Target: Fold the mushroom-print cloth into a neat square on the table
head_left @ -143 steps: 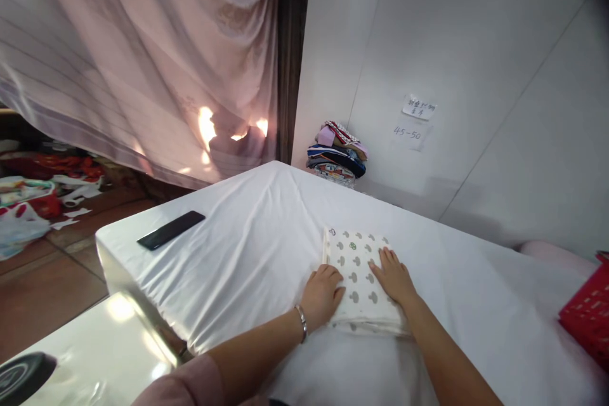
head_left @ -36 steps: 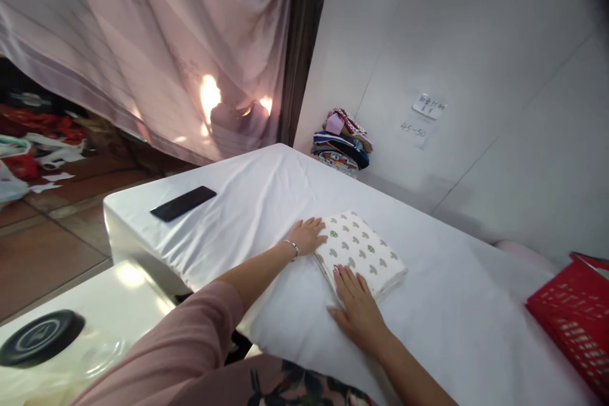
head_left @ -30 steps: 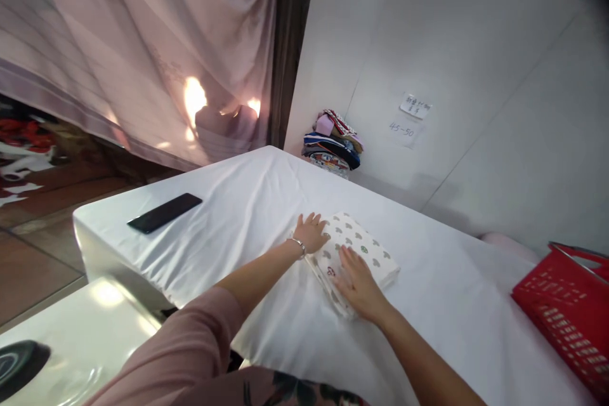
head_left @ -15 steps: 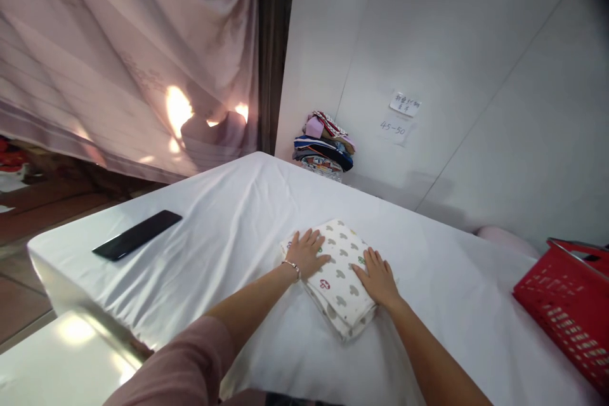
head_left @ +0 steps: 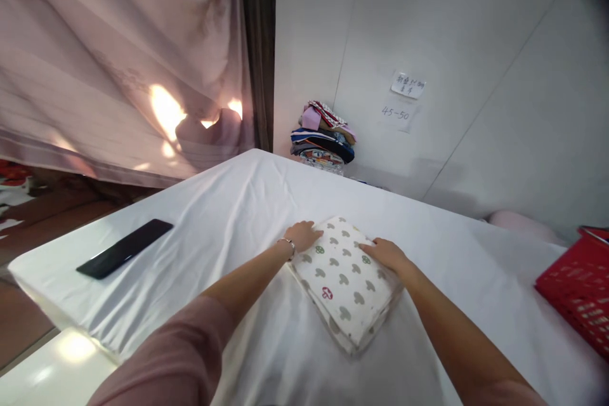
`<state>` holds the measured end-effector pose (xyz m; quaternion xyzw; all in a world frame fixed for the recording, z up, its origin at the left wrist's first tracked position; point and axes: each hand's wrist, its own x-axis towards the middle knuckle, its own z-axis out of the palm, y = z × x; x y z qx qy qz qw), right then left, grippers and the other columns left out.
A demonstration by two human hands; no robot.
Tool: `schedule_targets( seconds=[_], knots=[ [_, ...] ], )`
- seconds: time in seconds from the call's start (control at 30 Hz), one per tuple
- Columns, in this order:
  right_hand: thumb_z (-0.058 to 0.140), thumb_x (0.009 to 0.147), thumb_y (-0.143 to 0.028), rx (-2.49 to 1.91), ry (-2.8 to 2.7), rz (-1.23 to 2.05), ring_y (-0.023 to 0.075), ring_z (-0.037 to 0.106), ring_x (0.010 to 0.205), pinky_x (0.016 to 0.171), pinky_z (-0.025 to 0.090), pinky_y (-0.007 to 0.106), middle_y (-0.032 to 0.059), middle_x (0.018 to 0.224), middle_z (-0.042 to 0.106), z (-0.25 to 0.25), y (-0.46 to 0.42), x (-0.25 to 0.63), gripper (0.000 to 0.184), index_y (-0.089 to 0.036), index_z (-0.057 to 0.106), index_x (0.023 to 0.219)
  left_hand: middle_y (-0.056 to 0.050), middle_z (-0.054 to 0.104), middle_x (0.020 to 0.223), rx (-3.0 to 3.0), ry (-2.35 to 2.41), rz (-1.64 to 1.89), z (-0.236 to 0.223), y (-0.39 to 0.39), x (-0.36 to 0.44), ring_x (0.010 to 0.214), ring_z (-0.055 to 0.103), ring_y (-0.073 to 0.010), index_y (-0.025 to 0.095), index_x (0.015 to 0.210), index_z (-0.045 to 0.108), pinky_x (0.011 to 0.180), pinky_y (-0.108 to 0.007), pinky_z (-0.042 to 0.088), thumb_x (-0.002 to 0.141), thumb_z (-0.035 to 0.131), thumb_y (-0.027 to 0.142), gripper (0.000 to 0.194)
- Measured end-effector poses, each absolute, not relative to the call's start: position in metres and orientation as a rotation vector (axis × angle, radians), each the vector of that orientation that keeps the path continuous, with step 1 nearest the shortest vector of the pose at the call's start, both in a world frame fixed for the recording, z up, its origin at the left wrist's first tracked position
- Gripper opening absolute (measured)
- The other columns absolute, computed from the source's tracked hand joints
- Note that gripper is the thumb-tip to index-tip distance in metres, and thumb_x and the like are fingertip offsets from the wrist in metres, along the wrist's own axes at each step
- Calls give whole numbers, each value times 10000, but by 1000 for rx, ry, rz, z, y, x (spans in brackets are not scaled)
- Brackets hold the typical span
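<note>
A white folded cloth (head_left: pixel 345 276) printed with grey mushrooms, plus a few green and red ones, lies in front of me. My left hand (head_left: pixel 303 238), a bracelet at its wrist, grips the cloth's upper left edge. On the opposite side, my right hand (head_left: pixel 387 255) has its thumb on top of the cloth and its other fingers curled over the right edge, mostly hidden. The cloth's near corner points toward me, showing several layers.
White fabric covers the table (head_left: pixel 228 222). A black flat slab (head_left: pixel 124 248) lies at left, and a red plastic basket (head_left: pixel 578 288) stands at right. Folded clothes (head_left: pixel 323 136) are stacked by the wall, below paper notes (head_left: pixel 403 101). A pink curtain (head_left: pixel 95 32) hangs at left.
Both hands have gone from lying flat on top of the cloth to gripping its side edges. The cloth has shifted slightly toward me and right. The camera view has also shifted.
</note>
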<state>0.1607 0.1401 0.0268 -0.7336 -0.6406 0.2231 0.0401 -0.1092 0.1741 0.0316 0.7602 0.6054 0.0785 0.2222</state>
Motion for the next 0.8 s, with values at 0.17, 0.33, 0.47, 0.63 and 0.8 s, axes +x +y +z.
schedule_targets(
  seconds=[0.17, 0.33, 0.47, 0.63, 0.8],
  knots=[
    [510, 717, -647, -2196, -1921, 789, 276, 580, 981, 785, 415, 318, 161, 1120, 609, 27, 148, 161, 647, -118, 596, 1079, -103, 626, 1098, 2002, 1672, 162, 30, 186, -115, 969, 595, -252, 174, 1062, 586, 774, -314, 455, 745, 477, 544, 499],
    [542, 692, -656, -2076, -2006, 700, 254, 596, 904, 719, 412, 294, 113, 1029, 646, 32, 172, 143, 575, -169, 622, 987, -101, 644, 1042, 1927, 1759, 212, 27, 177, -138, 951, 598, -248, 174, 1019, 585, 766, -311, 450, 749, 478, 511, 445],
    [533, 717, -623, -2103, -2107, 660, 263, 593, 936, 734, 418, 309, 113, 1068, 635, 32, 186, 128, 563, -175, 618, 1048, -121, 578, 1178, 2029, 1836, 182, 36, 178, -138, 1065, 542, -268, 169, 1142, 535, 851, -365, 434, 753, 498, 475, 496],
    [462, 806, -552, -1849, -2300, 246, 282, 411, 1224, 999, 296, 390, 119, 1335, 469, 25, 180, 115, 618, -193, 455, 1309, -81, 311, 1450, 2587, 1473, 346, 42, 196, -100, 1334, 253, -249, 209, 1334, 394, 1074, -429, 230, 828, 423, 522, 596],
    [271, 883, -567, -1749, -2358, 300, 237, 272, 1324, 1062, 234, 400, 38, 1446, 322, -5, 167, 112, 615, -245, 289, 1407, -34, 213, 1488, 2656, 1303, 188, 9, 208, -82, 1371, 142, -251, 247, 1399, 296, 1093, -489, 166, 863, 315, 569, 626]
  ],
)
